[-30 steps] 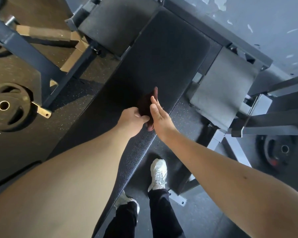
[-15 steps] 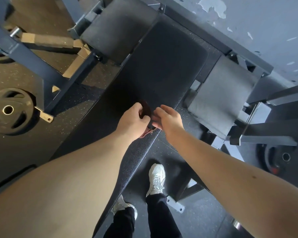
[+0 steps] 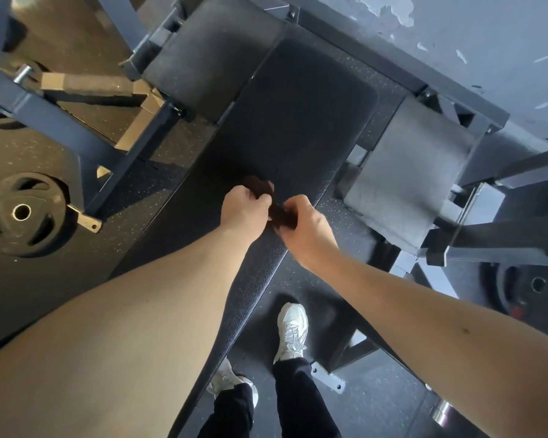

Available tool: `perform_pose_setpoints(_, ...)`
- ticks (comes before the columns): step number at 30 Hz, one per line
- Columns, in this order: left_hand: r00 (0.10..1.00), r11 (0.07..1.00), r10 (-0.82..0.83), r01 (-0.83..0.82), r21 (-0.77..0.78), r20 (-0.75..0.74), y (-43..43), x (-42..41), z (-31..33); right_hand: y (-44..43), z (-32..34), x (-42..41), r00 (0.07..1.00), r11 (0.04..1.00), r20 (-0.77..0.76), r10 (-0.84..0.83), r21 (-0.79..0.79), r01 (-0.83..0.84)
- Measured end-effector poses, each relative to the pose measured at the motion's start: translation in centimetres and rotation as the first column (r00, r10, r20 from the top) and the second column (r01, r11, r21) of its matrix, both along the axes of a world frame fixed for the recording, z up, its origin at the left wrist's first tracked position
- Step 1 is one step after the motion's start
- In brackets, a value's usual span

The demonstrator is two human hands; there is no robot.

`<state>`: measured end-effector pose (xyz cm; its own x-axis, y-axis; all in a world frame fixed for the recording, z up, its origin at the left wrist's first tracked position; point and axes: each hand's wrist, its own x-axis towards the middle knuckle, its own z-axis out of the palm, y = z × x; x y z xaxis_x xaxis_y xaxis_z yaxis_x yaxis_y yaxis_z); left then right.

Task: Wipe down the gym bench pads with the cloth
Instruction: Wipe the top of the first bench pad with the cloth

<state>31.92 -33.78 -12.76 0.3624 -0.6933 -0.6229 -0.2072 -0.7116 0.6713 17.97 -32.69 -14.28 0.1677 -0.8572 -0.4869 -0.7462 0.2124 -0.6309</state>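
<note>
Cloth: you have the dark brown cloth [image 3: 281, 216] bunched between your two hands, over the right edge of the long bench pad [image 3: 298, 121]. One fold sticks out at 12 o'clock from your left knuckles. Whether it touches the pad cannot be told.
Left hand: your left hand [image 3: 244, 213] is fisted, fingers curled tight round the cloth's left part.
Right hand: your right hand [image 3: 307, 229] sits at 3 o'clock of the left, nearly knuckle to knuckle, with fingers and thumb curled in and pinching the cloth's right part.
Bench pad: black and textured, it runs from 7 o'clock to 1 o'clock under your forearms.
Side pads: a black pad [image 3: 209, 58] lies at 11 o'clock of the bench pad's far end; a grey pad [image 3: 405, 178] lies at 3 o'clock of your hands.
Floor: a weight plate [image 3: 23, 213] at 9 o'clock, another plate [image 3: 525, 286] at 4 o'clock.
Feet: your white shoe [image 3: 293, 330] stands at 6 o'clock of your hands, just beside the bench.
</note>
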Motion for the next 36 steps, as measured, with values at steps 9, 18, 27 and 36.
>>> perform_pose_setpoints(9, 0.975, 0.975, 0.067, -0.108, 0.192, 0.212, -0.8, 0.5, 0.6, -1.2, 2.2, -0.2, 0.979, 0.991, 0.158, -0.129, 0.063, 0.120)
perform_pose_setpoints(18, 0.961, 0.979, -0.154, 0.118, 0.166, 0.227, -2.2, 0.5, -1.7, -6.8, -3.9, -2.5, 0.966, 0.967, -0.062, -0.251, -0.058, 0.248)
perform_pose_setpoints(27, 0.747, 0.869, -0.489, 0.376, 0.321, 0.450, -1.5, 2.0, -1.8, -2.7, -5.6, 1.0, 0.875, 0.963, -0.412, 0.253, 0.020, -0.269)
perform_pose_setpoints(36, 0.585, 0.884, -0.446, 0.406, 0.232, 0.678, -2.8, 3.6, -6.5, -4.7, -10.4, 4.5, 0.811, 0.983, -0.571, 0.128, -0.035, -0.179)
